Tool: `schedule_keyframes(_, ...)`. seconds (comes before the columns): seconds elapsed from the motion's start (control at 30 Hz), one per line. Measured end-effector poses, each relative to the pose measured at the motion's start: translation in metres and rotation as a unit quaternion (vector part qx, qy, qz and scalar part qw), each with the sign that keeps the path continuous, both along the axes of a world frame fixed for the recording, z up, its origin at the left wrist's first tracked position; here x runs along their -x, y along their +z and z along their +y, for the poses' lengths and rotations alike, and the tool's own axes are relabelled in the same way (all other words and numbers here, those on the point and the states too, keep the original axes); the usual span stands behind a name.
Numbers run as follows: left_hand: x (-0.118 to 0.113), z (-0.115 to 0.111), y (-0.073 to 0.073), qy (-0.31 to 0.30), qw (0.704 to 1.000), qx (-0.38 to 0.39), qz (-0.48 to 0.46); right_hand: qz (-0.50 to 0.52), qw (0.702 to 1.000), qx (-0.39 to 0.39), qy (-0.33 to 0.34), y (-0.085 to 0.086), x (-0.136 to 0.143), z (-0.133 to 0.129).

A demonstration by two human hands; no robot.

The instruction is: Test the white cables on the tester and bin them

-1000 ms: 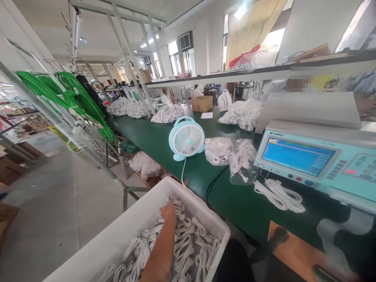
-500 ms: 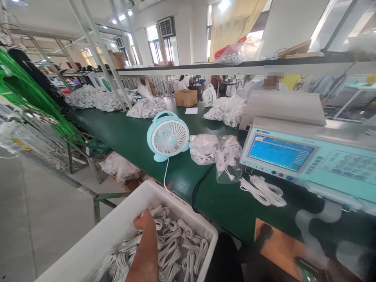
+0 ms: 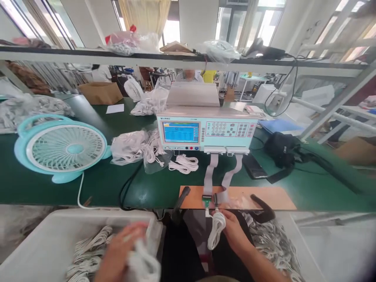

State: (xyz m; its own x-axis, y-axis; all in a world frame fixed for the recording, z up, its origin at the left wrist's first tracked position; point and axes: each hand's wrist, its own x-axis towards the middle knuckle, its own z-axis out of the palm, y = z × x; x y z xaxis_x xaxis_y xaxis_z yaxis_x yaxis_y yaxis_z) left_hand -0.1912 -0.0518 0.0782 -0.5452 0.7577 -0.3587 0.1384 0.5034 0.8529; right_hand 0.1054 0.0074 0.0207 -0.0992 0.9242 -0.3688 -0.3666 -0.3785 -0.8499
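Observation:
My left hand (image 3: 122,248), smeared by motion, is closed on a coiled white cable (image 3: 145,266) near the right end of the left white bin (image 3: 55,223). Another coiled white cable (image 3: 216,231) is in my right hand (image 3: 233,227), its fingers closed round the top of the coil at the bench's front edge. The cable's plug ends are at a small green circuit board (image 3: 207,203) and a black connector, both on grey ribbon cables (image 3: 210,176). Whether both plugs are fully seated, I cannot tell. More coiled cables (image 3: 91,250) lie in the left bin.
A tester with a blue screen (image 3: 181,132) stands on the green bench, an orange-brown board (image 3: 273,194) before it. A light blue fan (image 3: 75,149) and bagged cables (image 3: 129,147) are to the left. Another bin with cables (image 3: 276,239) stands at right.
The view has turned right. My left hand, earlier reaching among cables in the left bin, is now farther right with a coil. My right hand and its cable have come into view.

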Motion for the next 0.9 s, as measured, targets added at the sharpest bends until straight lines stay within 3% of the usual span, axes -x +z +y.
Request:
schedule_keyframes(0.07, -0.062, 0.016, -0.010, -0.156, 0.981, -0.025, -0.111, 0.015, 1.000, -0.010, 0.000, 0.001, 0.001, -0.002)
schedule_keyframes(0.1, -0.090, 0.026, -0.016, -0.195, 0.970, -0.031, -0.139, 0.021, 1.000, -0.011, -0.001, 0.000, 0.001, -0.003)
schedule_keyframes(0.17, -0.133, 0.045, -0.029, -0.209, 0.957, -0.049, -0.195, 0.030, 0.999, -0.010, -0.005, -0.002, 0.001, -0.003)
schedule_keyframes(0.23, -0.158, 0.059, -0.040, -0.200, 0.948, -0.059, -0.241, 0.031, 0.999, -0.011, -0.009, -0.003, 0.001, -0.002)
schedule_keyframes(0.37, -0.176, 0.065, -0.052, -0.165, 0.937, -0.081, -0.298, 0.029, 0.999, -0.022, -0.018, 0.000, 0.004, -0.002)
schedule_keyframes(0.53, -0.187, 0.041, -0.057, -0.159, 0.936, -0.083, -0.304, 0.009, 0.999, -0.032, 0.004, 0.005, -0.001, -0.019)
schedule_keyframes(0.6, -0.194, 0.028, -0.059, -0.183, 0.930, -0.062, -0.312, -0.012, 0.999, -0.029, 0.034, 0.005, -0.022, -0.030)
schedule_keyframes(0.7, -0.202, 0.016, -0.063, -0.212, 0.921, -0.014, -0.326, -0.114, 0.990, -0.015, 0.086, 0.003, -0.084, -0.041)
schedule_keyframes(0.77, -0.207, 0.014, -0.067, -0.209, 0.925, 0.005, -0.317, -0.263, 0.959, -0.028, 0.103, 0.002, -0.131, -0.046)
schedule_keyframes(0.8, -0.209, 0.014, -0.069, -0.209, 0.929, 0.007, -0.307, -0.348, 0.933, -0.043, 0.079, 0.003, -0.149, -0.048)
schedule_keyframes(0.87, -0.216, 0.016, -0.070, -0.221, 0.936, -0.004, -0.272, -0.444, 0.892, -0.071, 0.054, 0.008, -0.166, -0.056)
schedule_keyframes(0.9, -0.221, 0.018, -0.069, -0.231, 0.941, -0.019, -0.247, -0.441, 0.892, -0.080, 0.063, 0.011, -0.163, -0.060)
